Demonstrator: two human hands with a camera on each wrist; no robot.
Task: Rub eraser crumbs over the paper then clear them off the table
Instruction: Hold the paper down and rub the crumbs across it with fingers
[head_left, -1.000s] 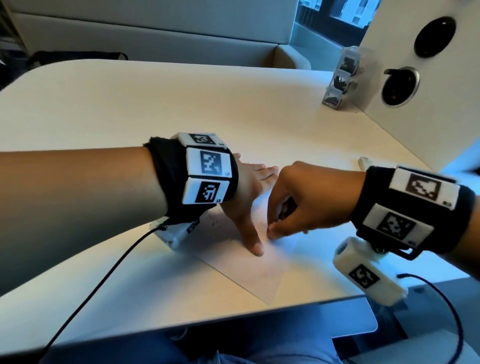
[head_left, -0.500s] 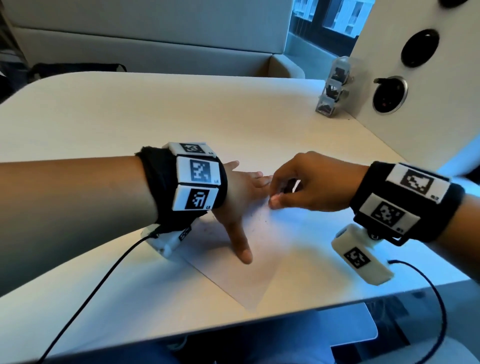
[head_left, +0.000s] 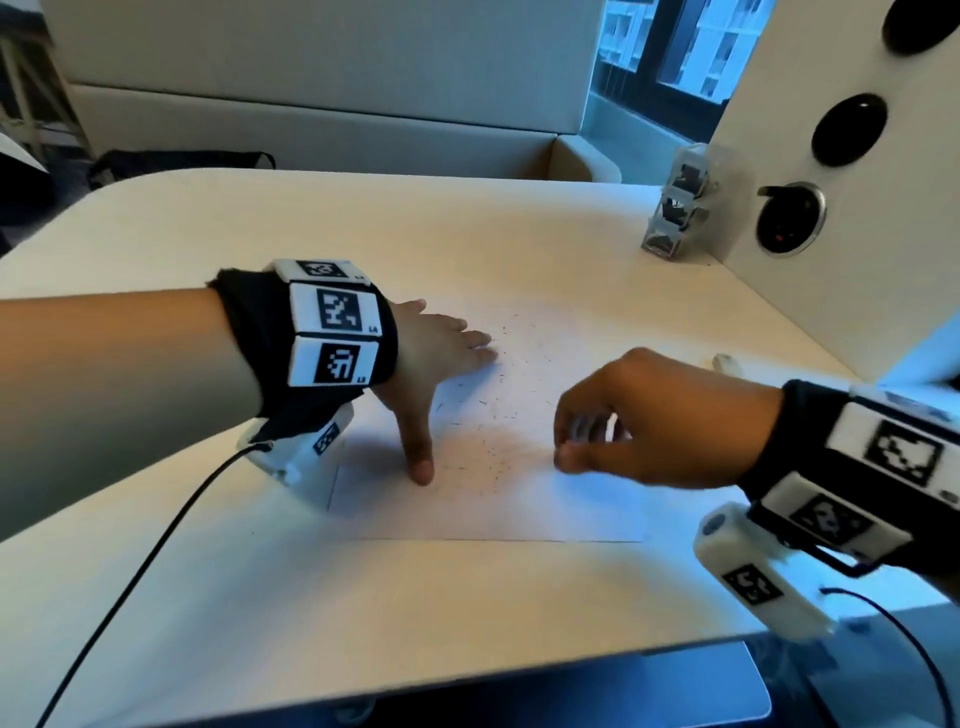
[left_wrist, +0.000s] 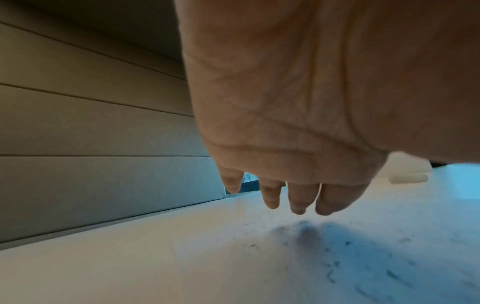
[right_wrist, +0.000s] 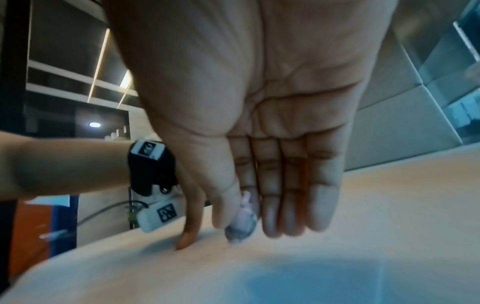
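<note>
A white sheet of paper (head_left: 493, 512) lies on the table (head_left: 260, 597), strewn with dark eraser crumbs (head_left: 488, 415). My left hand (head_left: 436, 379) presses flat on the sheet's left part, fingers straight and thumb spread toward me. My right hand (head_left: 569, 441) hovers over the sheet's right part, a hand's width from the left. In the right wrist view its thumb and forefinger pinch a small greyish eraser (right_wrist: 241, 226) with its tip just above the surface. The left wrist view shows the left fingers (left_wrist: 298, 197) straight, and crumbs (left_wrist: 332, 273) on the paper below.
At the back right a clear plastic holder (head_left: 680, 202) stands against a white panel with round sockets (head_left: 789, 218). A small white object (head_left: 724, 362) lies beyond my right hand. A black cable (head_left: 130, 571) trails from the left wrist across the table's near left part.
My right hand, first rubbing beside the left thumb and then up by the left fingers, has pulled away to the right. The left hand stays flat on the paper.
</note>
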